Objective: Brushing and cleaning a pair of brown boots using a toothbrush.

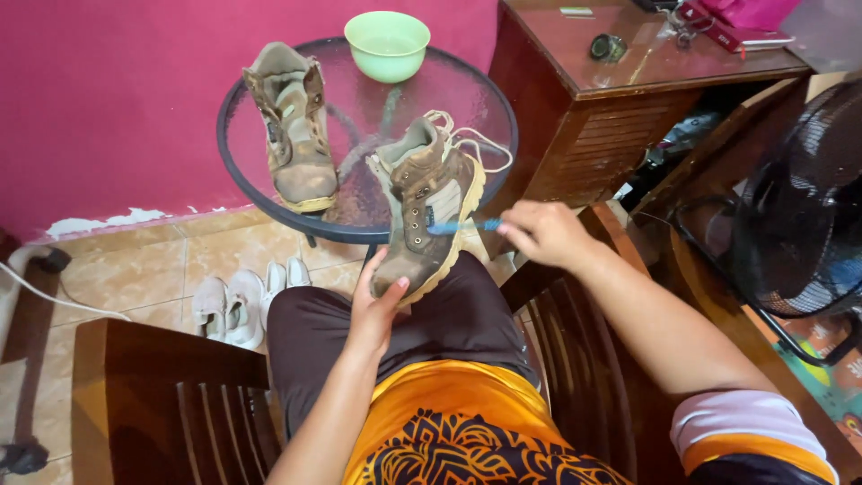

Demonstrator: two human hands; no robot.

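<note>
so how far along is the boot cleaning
Nothing looks finished: both boots look dusty. In hand: the left hand steadies one boot on the knee by its toe, while the right hand works a blue toothbrush against its side. Left: the second boot sits untouched on the glass table near a green bowl.

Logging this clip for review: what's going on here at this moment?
A seated person holds a brown boot by its toe with the left hand, its heel end resting on the round glass table. The right hand holds a blue toothbrush against the boot's side. A second boot and a green bowl sit on the table.
</note>
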